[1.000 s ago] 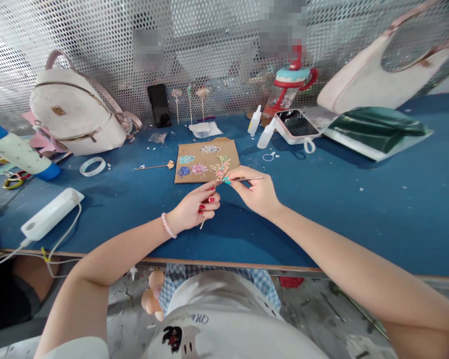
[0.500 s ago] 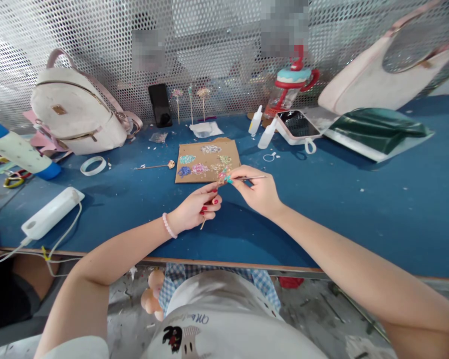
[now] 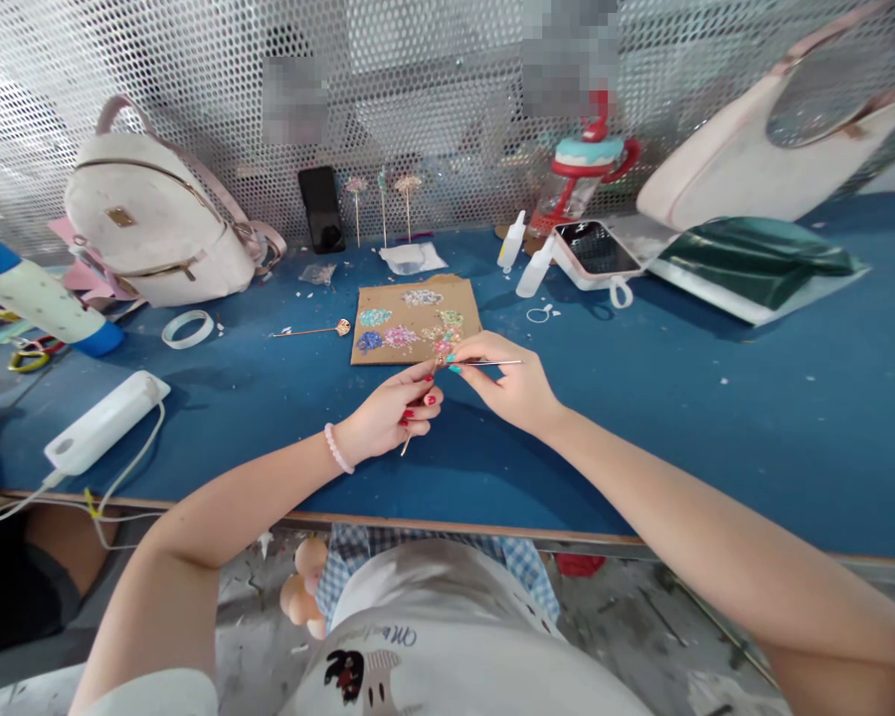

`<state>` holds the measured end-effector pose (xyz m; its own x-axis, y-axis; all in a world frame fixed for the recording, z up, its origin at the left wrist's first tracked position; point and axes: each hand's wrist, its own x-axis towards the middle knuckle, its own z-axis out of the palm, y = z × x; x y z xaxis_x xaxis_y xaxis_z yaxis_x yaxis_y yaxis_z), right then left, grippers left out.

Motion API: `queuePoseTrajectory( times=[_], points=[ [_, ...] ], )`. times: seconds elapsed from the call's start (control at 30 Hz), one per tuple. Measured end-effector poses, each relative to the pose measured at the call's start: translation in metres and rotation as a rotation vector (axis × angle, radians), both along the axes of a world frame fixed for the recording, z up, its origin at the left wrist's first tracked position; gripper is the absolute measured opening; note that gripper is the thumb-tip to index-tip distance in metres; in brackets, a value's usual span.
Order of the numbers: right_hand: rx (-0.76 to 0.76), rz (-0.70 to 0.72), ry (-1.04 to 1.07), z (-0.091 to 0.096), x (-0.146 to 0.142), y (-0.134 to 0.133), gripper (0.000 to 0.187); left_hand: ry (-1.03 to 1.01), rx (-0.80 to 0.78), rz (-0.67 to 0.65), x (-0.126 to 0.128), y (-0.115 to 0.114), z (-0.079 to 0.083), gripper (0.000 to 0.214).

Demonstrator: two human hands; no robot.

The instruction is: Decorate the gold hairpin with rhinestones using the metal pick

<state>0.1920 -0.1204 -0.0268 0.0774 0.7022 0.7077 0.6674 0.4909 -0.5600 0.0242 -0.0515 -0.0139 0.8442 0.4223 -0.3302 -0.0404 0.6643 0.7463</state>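
My left hand (image 3: pixel 392 413) is closed in a pinch on a thin gold hairpin stick (image 3: pixel 405 447), whose decorated top (image 3: pixel 443 347) carries small coloured pieces. My right hand (image 3: pixel 511 383) is closed on a thin metal tool (image 3: pixel 496 363) with its tip at that decorated top. Both hands hover over the blue table (image 3: pixel 716 418), just in front of a brown cardboard sheet (image 3: pixel 388 298) holding several little heaps of coloured flakes.
A second gold hairpin (image 3: pixel 309 331) lies left of the cardboard. Three finished pins (image 3: pixel 382 204) stand by a black phone (image 3: pixel 319 209). Two glue bottles (image 3: pixel 522 257), a cased phone (image 3: pixel 593 251), a white backpack (image 3: pixel 153 229), a tape ring (image 3: pixel 186 329), a glue gun (image 3: pixel 37 298) and a white power adapter (image 3: pixel 104 423) lie about.
The hands stay together at the pin's top; the right hand's tool has tipped slightly and shifted a little. The view has drifted a touch to the right.
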Motion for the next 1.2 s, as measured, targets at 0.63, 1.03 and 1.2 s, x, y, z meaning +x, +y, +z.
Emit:
queuePoseTrajectory(
  times=[0.63,1.03,1.2],
  points=[
    [-0.040,-0.041,0.024,-0.0036,0.0018,0.0016,0.008,-0.021,0.063,-0.033,-0.0002,-0.0011,-0.0016,0.016],
    [-0.043,-0.049,0.023,-0.0033,0.0021,0.0006,0.007,-0.026,0.079,-0.029,0.0001,0.0005,-0.0049,0.017],
    [-0.029,-0.037,0.000,-0.0031,0.0008,0.0001,0.008,-0.014,0.079,-0.013,0.0004,0.0021,-0.0059,0.018]
  ],
)
